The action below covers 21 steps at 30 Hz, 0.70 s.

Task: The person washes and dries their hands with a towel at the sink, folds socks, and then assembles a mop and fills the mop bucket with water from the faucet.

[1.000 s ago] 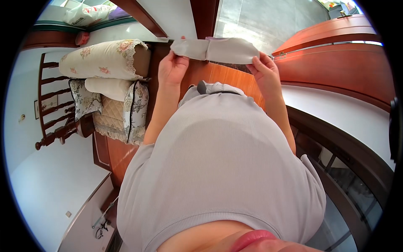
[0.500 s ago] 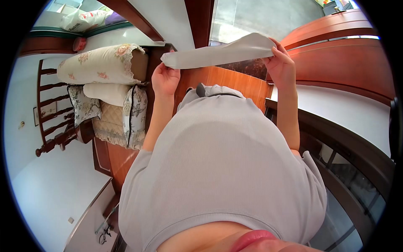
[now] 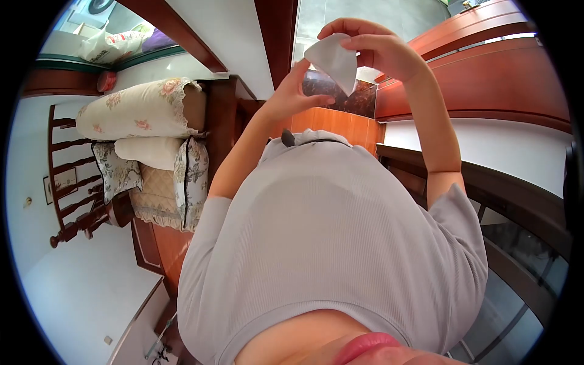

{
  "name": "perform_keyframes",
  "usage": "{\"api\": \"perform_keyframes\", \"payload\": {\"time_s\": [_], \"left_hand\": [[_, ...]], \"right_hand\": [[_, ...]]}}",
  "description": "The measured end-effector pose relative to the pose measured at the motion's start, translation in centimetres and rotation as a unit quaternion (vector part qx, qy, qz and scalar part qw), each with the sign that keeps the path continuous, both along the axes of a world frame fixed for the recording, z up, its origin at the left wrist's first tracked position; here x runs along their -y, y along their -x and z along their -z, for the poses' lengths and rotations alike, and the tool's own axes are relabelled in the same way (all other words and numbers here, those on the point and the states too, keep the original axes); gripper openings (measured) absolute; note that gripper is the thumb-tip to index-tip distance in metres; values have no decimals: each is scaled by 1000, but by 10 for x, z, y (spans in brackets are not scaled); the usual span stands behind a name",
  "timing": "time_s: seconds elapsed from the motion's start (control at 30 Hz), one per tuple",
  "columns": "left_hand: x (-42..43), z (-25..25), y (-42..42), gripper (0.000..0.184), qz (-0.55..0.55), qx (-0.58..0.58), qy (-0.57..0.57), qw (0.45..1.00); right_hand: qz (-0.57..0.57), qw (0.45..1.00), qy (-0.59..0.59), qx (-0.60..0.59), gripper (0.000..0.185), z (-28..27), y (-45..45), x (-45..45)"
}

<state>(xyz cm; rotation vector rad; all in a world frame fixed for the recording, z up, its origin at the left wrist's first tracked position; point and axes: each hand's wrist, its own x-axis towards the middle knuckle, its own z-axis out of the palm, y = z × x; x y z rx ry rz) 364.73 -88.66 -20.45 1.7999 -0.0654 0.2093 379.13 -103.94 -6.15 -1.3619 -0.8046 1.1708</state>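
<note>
Sofa (image 3: 137,112) at far left, my reference. Left hand (image 3: 292,97) right of sofa: forearm slants up and inward, palm turned in, thumb spread from fingers, fingertips at white piece's near-left edge. Can't tell if they press on it. White piece (image 3: 336,61): up and right of sofa, between my hands, bent to a downward point. Right hand (image 3: 389,53) farthest from sofa: elbow bent, forearm raised, wrist curled inward, fingers arched, thumb and fingers pinching white piece's upper right.
</note>
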Motion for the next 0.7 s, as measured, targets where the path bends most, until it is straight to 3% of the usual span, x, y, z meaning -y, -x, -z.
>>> {"api": "perform_keyframes", "payload": {"time_s": [0.07,0.13,0.2,0.27,0.3,0.37,0.5,0.57,0.6,0.67,0.7], "left_hand": [[4,7,-12,69,82,-46,126,987],[1,10,-18,61,111,-101,126,981],[-3,15,-17,54,140,-160,123,969],[-5,21,-10,37,165,-197,217,942],[-6,23,-5,37,167,-200,215,941],[-5,11,5,37,144,-286,345,882],[-4,4,5,40,139,-338,406,837],[-4,8,0,46,208,-284,470,810],[-3,9,0,46,203,-282,472,810],[-2,4,2,49,166,-273,558,766],[-3,8,1,49,159,-270,561,766]], "right_hand": [[-32,999,12,19,36,-11,-10,3],[-26,999,20,15,35,-15,-32,8],[-39,996,-5,-74,43,-21,-50,12],[-26,998,-7,-55,41,-19,-64,14],[-14,999,-5,-44,41,-16,-71,15],[4,1000,-2,-27,42,-7,-84,15],[-5,999,-5,-41,39,11,-88,7],[-6,999,29,23,65,12,-76,0],[-12,999,30,22,65,17,-71,-1],[-51,966,-27,251,33,29,-57,-4],[-80,977,-20,196,30,32,-47,-5]]}}
